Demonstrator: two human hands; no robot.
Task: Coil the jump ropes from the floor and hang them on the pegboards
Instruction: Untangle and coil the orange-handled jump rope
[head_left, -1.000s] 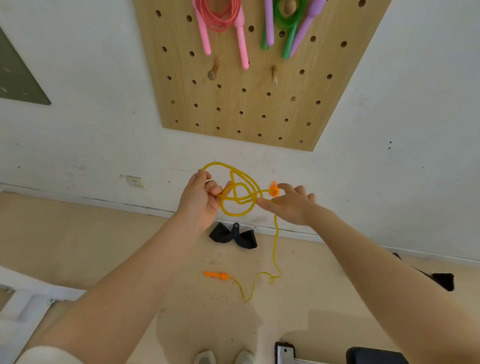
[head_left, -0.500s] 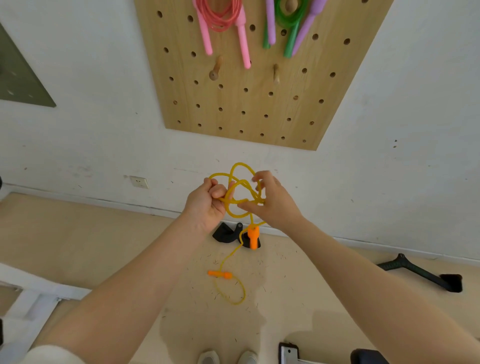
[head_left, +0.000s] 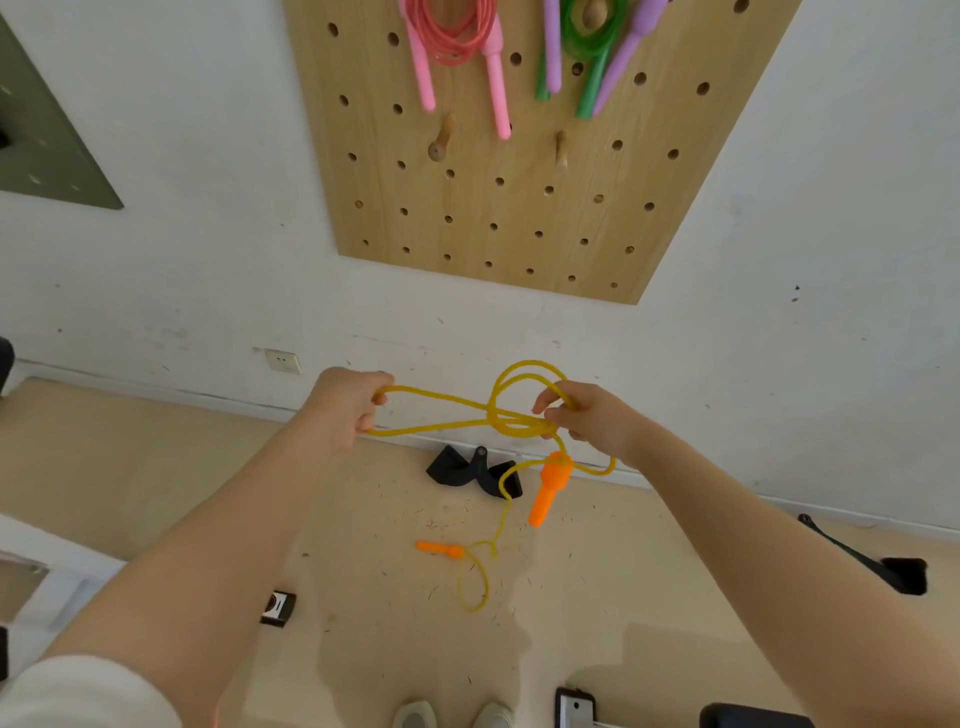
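On the pegboard (head_left: 498, 208) at twelve o'clock: pink rope (head_left: 452, 36) coiled and hung, pink handles dangling; just beside it at one o'clock, green rope (head_left: 589, 41) likewise hung, with purple handles (head_left: 623, 52) alongside. Whether those purple handles belong to a third rope, cannot tell. Two wooden pegs (head_left: 441, 143) lower on the board bare, ready for more.

Below, mid-frame: yellow rope (head_left: 441, 415) only partly gathered. Left hand (head_left: 345, 410) at nine o'clock of the bundle, grip curled tight round one end of a long loop. Right hand (head_left: 592, 421) at three o'clock, grip pinching the crossing where several loops bunch together, one loop arching up toward twelve. Loops uneven and stretched flat between the two hands, hardly a neat coil yet.

One orange handle (head_left: 548, 486) hanging in the air just under the right hand at six o'clock. Second orange handle (head_left: 439, 548) lying on the floor (head_left: 156, 467), with a slack curl of yellow rope beside it, not yet taken up.

Judged so: two ropes at least finished; this one about halfway coiled, trailing end to wind in, then hanging on a free peg. Black straps (head_left: 470, 470) near the wall, not ropes by the look.
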